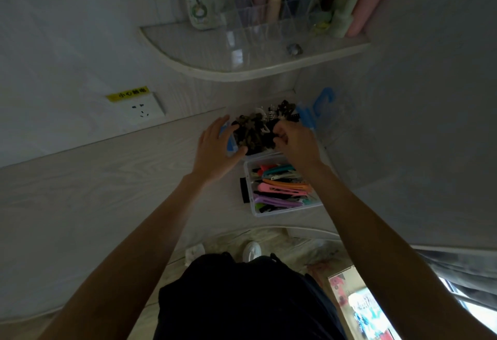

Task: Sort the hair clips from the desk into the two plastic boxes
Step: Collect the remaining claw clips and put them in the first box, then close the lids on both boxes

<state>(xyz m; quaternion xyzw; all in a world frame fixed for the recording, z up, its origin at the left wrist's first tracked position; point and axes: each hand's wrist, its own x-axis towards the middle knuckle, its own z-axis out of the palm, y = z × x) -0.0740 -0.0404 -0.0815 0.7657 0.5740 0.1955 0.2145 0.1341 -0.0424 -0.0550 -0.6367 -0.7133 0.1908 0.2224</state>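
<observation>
Both hands were at the far box [233,148], piled w/ dark clips [252,132]. Left hand [217,148] lay spread on its side; right hand [293,140] fingers pinched clips. Near box [248,194] held coloured clips [282,187] on desk [113,178].

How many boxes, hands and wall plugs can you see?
Clear plastic box of colourful flat hair clips, and farther clear plastic box heaped with dark claw clips: 2
Bare hands, left hand and right hand, both at the farther box: 2
White wall socket: 1
Total: 5
</observation>
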